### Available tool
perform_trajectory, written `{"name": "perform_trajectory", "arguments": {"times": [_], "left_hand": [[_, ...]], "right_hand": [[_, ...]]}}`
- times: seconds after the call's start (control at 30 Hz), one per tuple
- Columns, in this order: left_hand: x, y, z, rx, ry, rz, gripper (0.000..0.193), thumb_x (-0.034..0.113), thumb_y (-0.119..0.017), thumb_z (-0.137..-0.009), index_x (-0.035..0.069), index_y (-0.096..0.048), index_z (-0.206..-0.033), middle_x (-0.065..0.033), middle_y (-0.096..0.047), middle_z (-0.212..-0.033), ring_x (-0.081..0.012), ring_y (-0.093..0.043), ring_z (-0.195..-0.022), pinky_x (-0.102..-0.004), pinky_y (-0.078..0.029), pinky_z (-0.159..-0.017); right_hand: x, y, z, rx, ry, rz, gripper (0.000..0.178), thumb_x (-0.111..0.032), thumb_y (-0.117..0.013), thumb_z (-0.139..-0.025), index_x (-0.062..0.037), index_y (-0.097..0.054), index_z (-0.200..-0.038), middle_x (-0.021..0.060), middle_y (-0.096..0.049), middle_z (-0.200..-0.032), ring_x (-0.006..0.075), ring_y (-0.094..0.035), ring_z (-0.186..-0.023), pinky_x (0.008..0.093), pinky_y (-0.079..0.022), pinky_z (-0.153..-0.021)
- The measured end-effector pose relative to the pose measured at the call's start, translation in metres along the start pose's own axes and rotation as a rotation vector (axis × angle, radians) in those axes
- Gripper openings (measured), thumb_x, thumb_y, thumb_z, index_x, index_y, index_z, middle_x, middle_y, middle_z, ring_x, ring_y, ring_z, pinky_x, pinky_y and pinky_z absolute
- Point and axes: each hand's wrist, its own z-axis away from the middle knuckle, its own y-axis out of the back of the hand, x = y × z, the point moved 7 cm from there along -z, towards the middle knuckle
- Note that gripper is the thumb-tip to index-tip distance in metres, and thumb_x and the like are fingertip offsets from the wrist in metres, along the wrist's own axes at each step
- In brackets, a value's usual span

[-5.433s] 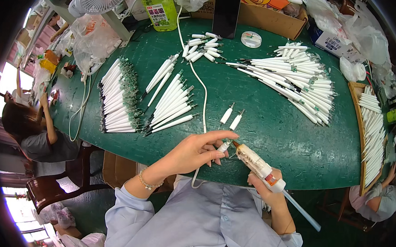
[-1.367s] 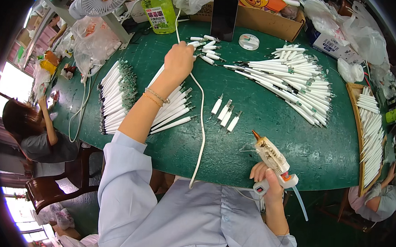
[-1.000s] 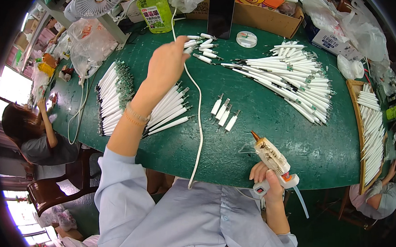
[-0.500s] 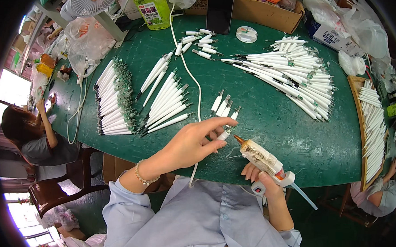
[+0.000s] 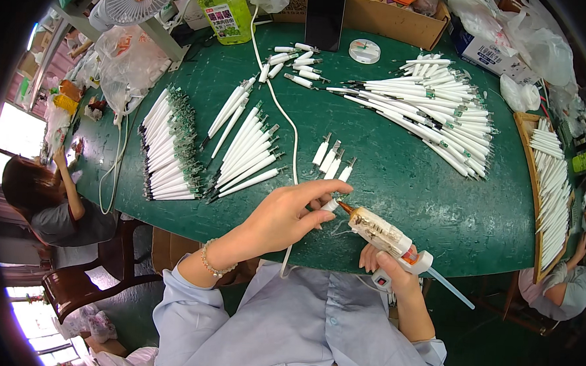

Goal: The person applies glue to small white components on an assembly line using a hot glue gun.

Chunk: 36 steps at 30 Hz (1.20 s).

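Observation:
Between thumb and fingers, my left hand point(image 5: 288, 212) pinches a short white tube point(image 5: 330, 205), mostly covered by the fingers. My right hand point(image 5: 389, 266) is wrapped round the handle of a hot glue gun point(image 5: 380, 232). The gun's brown nozzle tip is at the end of the tube, seemingly touching it. A pale glue stick point(image 5: 448, 286) sticks out of the gun's rear. Just beyond my left hand lie several short white tubes point(image 5: 334, 162) with metal tips. Thin strands of glue trail below the nozzle.
Rows of long white sticks with green ends point(image 5: 174, 143) lie on the green table point(image 5: 400, 169) at left, with a fanned pile point(image 5: 436, 111) at right. A white cable point(image 5: 285, 110) crosses the table. A wooden tray point(image 5: 537, 196) stands at the right edge. Two other people sit at the sides.
The glue gun has moved slightly up and left, bringing its nozzle to the end of the tube. My left hand has barely moved.

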Motion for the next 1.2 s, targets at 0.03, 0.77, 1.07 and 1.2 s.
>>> {"name": "perform_trajectory", "arguments": {"times": [0.03, 0.77, 1.07, 1.2], "left_hand": [[0.001, 0.0, 0.0, 0.001, -0.006, -0.007, 0.037, 0.001, -0.058, -0.077, 0.007, -0.052, -0.113, -0.0069, -0.056, -0.081, -0.0083, -0.054, -0.063, -0.0217, -0.045, -0.057], [0.008, 0.007, -0.012, 0.002, -0.011, 0.038, 0.037, 0.005, -0.059, -0.076, 0.012, -0.053, -0.112, -0.0093, -0.059, -0.079, -0.0181, -0.058, -0.068, -0.0304, -0.047, -0.06], [-0.037, 0.042, -0.081, 0.272, -0.161, -0.694, 0.029, 0.008, -0.053, -0.079, 0.006, -0.054, -0.108, -0.0142, -0.056, -0.083, -0.0321, -0.056, -0.076, -0.0393, -0.045, -0.07], [-0.031, 0.068, -0.104, 0.397, -0.191, -0.828, 0.021, 0.005, -0.051, -0.078, 0.006, -0.058, -0.099, -0.0155, -0.055, -0.081, -0.0315, -0.057, -0.079, -0.0398, -0.046, -0.069]], "right_hand": [[0.0, 0.0, 0.0, -0.005, 0.002, 0.001, 0.022, -0.017, -0.056, -0.077, 0.0043, -0.053, -0.076, 0.0101, -0.049, -0.055, 0.019, -0.049, -0.052, 0.0345, -0.044, -0.053], [-0.001, 0.001, 0.003, 0.021, 0.038, 0.169, 0.014, -0.005, -0.053, -0.079, 0.0066, -0.054, -0.086, 0.0094, -0.056, -0.068, 0.0114, -0.052, -0.06, 0.0234, -0.042, -0.054], [-0.001, 0.006, 0.002, -0.024, 0.169, -0.036, 0.013, -0.009, -0.049, -0.082, 0.0029, -0.051, -0.076, 0.0089, -0.05, -0.062, 0.018, -0.049, -0.059, 0.0321, -0.043, -0.059], [-0.003, 0.01, 0.001, -0.016, 0.198, -0.059, 0.015, -0.01, -0.05, -0.082, 0.0018, -0.051, -0.072, 0.0092, -0.049, -0.061, 0.019, -0.049, -0.059, 0.0326, -0.043, -0.059]]}}
